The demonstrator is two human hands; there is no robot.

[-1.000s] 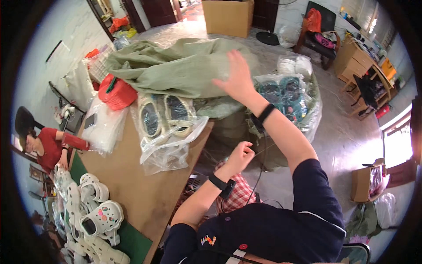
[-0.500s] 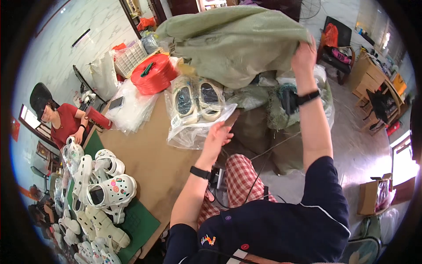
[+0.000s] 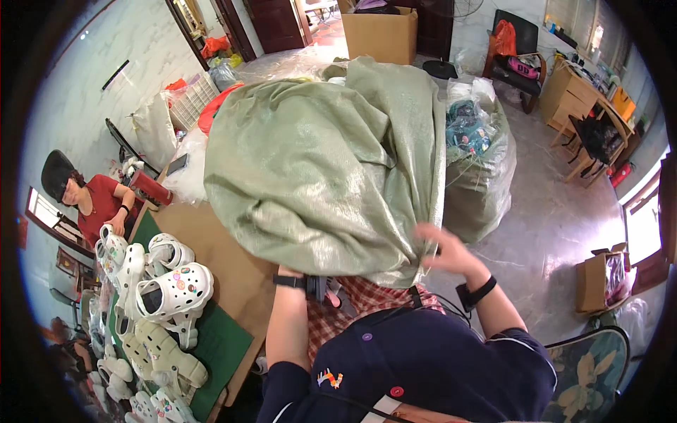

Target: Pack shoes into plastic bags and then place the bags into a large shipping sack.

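A large grey-green woven sack (image 3: 317,176) spreads in crumpled folds in front of me, over the near side of the table and down to my lap. My left hand (image 3: 289,271) reaches beneath its lower edge; only the part by the wrist shows, and the fingers are hidden. At the sack's right lower edge is my right hand (image 3: 451,255), slightly blurred, its thumb and fingers apart and nothing visible between them. Whether it touches the cloth I cannot tell. The bagged pair of shoes cannot be seen now.
White clogs (image 3: 180,289) with charms crowd a green mat (image 3: 222,352) on the brown table (image 3: 247,296). A person in red (image 3: 99,201) sits across at the left, beside a red cylinder (image 3: 150,187). An open sack of bagged items (image 3: 486,176) stands right; a large cardboard box (image 3: 381,37) behind.
The sack has come down toward me and spread out, covering the bagged shoes. My right hand has dropped from its raised corner to its near edge; my left hand has gone under it.
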